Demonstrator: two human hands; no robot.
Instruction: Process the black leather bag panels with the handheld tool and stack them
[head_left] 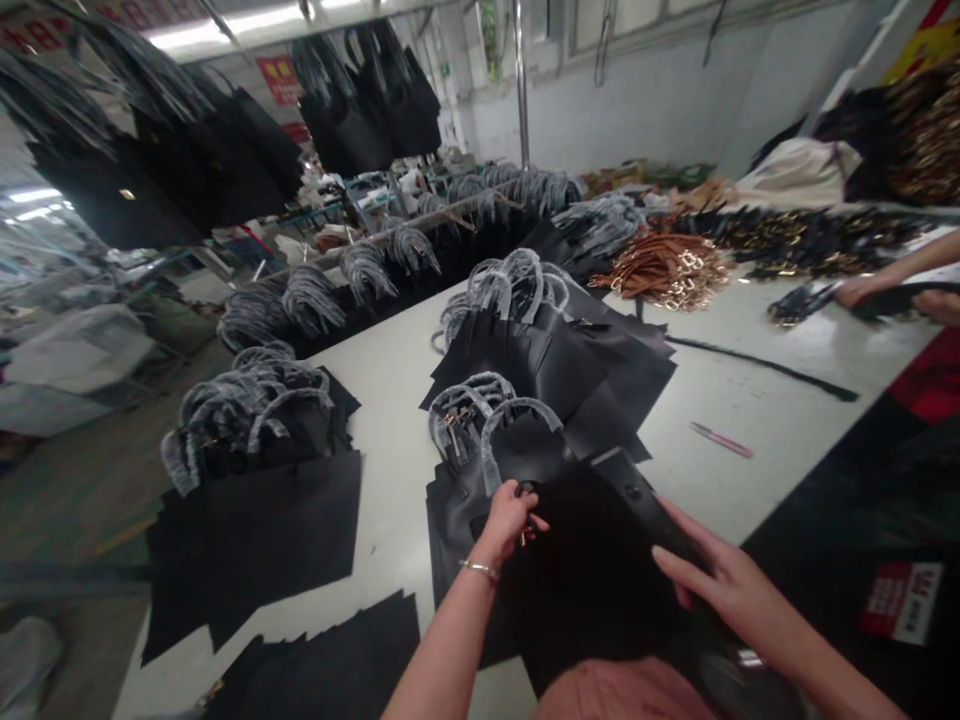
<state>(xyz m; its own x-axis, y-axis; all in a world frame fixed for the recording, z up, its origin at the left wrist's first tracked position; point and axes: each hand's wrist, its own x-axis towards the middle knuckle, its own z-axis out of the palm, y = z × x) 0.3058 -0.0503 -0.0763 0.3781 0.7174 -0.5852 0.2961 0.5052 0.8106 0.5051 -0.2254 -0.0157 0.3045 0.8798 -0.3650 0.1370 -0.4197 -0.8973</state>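
My left hand [512, 522] is closed on a dark strap with a gold-coloured metal clasp [523, 537], mostly hidden by the fingers. It is over a black bag panel [585, 550] in front of me. The panel's right edge, near a round dark fitting [633, 492], is between the thumb and fingers of my right hand [701, 565]. Just beyond my left hand, plastic-wrapped handles [517, 410] arch up from a stack of black bags [454, 510].
Further stacks of black bags [262, 530] lie on the white table [390, 350]. Thread snips [721, 440], a black strap [765, 365] and brown straps with gold hooks [664, 265] lie to the right. A co-worker's hands [862, 290] hold straps there. Bags hang overhead [367, 100].
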